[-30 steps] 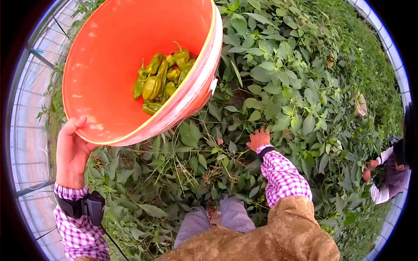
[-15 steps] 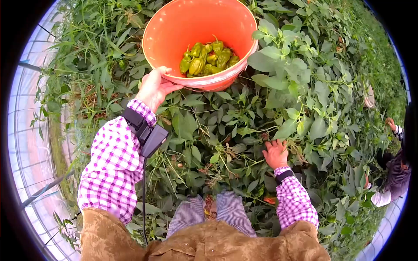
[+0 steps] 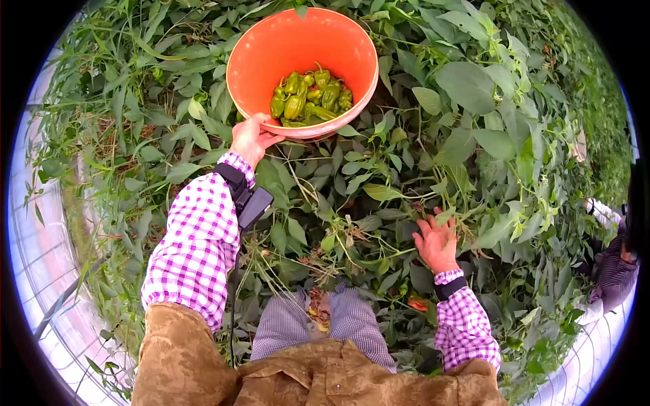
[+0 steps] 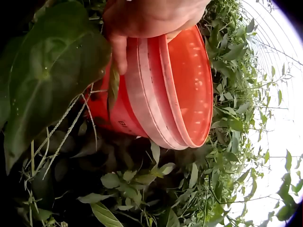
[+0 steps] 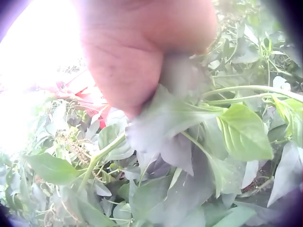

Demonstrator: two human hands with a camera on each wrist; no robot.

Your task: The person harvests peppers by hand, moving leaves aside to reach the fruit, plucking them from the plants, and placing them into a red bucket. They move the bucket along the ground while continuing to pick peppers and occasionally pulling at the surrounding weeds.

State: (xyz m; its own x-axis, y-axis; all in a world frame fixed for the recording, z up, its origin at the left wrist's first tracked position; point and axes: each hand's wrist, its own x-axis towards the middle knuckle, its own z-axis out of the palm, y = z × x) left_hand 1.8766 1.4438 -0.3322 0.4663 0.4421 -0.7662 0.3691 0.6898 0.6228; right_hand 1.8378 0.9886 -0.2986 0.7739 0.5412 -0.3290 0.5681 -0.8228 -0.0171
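An orange bucket with a pale band below its rim stands tilted among the plants, its mouth toward me. Several green peppers lie in the bottom. My left hand grips the near left rim, thumb over the edge and fingers along the outside wall; the left wrist view shows this hand at the top of the bucket. Off to the right, my right hand reaches into the foliage with fingers extended among stems and leaves. In the right wrist view, leaves partly cover its fingertips.
Dense leafy plants surround both hands. A red-orange pepper shows low, below my right hand. Another person is at the far right edge. Clear sheeting on a frame runs along the left side.
The bucket has gone from close before the camera, at upper left, down and away into the plants, my left hand still holding its rim. My right hand has shifted slightly right and nearer me.
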